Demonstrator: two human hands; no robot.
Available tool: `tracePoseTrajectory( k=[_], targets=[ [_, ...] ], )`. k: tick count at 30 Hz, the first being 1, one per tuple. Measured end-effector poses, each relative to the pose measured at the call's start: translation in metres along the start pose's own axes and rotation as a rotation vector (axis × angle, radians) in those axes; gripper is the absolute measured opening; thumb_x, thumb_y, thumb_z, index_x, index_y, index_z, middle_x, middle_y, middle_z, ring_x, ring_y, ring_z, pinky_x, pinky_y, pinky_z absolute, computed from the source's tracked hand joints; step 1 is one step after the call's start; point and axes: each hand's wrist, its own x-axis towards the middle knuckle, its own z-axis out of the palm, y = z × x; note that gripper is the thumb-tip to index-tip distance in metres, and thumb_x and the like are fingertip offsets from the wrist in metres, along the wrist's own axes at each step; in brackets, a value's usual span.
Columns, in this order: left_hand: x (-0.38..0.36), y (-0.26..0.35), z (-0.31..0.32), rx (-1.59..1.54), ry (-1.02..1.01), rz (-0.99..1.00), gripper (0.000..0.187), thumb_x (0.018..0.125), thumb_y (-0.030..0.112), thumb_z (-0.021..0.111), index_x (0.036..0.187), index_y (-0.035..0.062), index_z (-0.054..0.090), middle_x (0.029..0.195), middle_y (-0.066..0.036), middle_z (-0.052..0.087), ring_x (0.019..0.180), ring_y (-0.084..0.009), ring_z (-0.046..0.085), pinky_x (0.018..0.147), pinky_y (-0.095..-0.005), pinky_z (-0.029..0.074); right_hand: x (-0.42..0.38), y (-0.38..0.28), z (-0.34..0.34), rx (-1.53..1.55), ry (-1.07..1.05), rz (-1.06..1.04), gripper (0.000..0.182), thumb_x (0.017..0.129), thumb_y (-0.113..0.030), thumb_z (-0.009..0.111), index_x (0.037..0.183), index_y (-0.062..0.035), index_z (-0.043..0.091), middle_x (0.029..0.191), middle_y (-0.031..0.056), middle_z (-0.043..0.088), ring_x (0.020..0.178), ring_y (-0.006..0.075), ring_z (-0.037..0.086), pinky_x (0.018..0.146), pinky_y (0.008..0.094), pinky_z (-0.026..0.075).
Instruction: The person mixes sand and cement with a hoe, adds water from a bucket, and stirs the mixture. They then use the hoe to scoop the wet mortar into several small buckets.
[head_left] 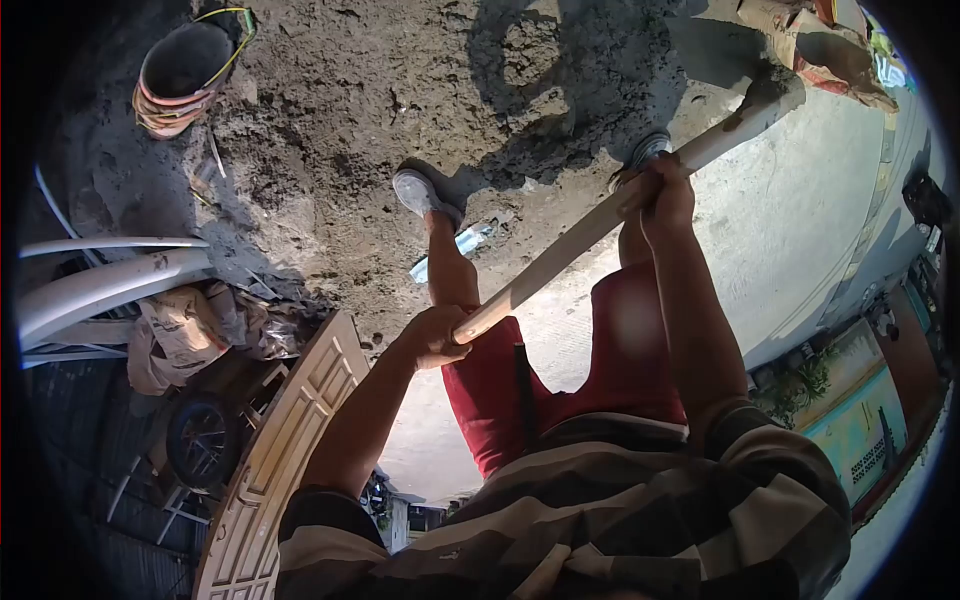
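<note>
Long, pale, rounded wooden pole (558, 258) slants from mid-frame to upper right, left hand (438, 337) clamped round its lower end, right hand (668, 196) clamped farther up, nearer the upper-right end.

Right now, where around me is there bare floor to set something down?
The widest bare patch is pale concrete on your right, bordered by the wooden pole, brown packaging and plants. A smaller patch shows between your legs. Your left is crowded: long white pieces, brown bags, a wheel and a panelled door. Ahead lies lumpy grey material.
</note>
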Motion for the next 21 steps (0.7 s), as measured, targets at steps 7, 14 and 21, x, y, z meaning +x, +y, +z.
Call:
tracePoseTrajectory(
  k=[7,14,21],
  targets=[
    [0.058,0.194,-0.036,0.243,0.202,-0.138,0.043,0.073,0.025,0.069,0.106,0.0003,0.058,0.083,-0.022,0.065,0.081,-0.0382,0.065,0.072,-0.0435,0.051,0.18,-0.029,0.031,-0.417,0.146,0.205,0.03,0.086,-0.014,0.058,0.111,0.0014,0.051,0.091,0.0149,0.057,0.072,0.0238,0.059,0.064,0.0399,0.049],
    [-0.135,0.114,-0.038,0.149,0.217,-0.649,0.035,0.07,0.024,0.076,0.096,0.0038,0.064,0.076,-0.017,0.066,0.073,-0.0331,0.067,0.066,-0.0401,0.052,-0.014,0.148,0.11,0.008,0.088,0.377,0.023,0.079,-0.004,0.06,0.097,-0.0051,0.045,0.07,0.006,0.047,0.06,0.0202,0.054,0.048,0.0389,0.049],
    [-0.143,0.024,0.051,0.097,-0.06,-0.365,0.035,0.07,0.034,0.078,0.092,0.0101,0.065,0.085,-0.014,0.067,0.084,-0.0321,0.066,0.075,-0.0428,0.053,-0.063,0.091,0.025,0.461,-0.197,0.415,0.019,0.069,-0.004,0.057,0.086,-0.0073,0.048,0.073,0.0084,0.05,0.061,0.0263,0.055,0.061,0.0394,0.049]
  ],
)
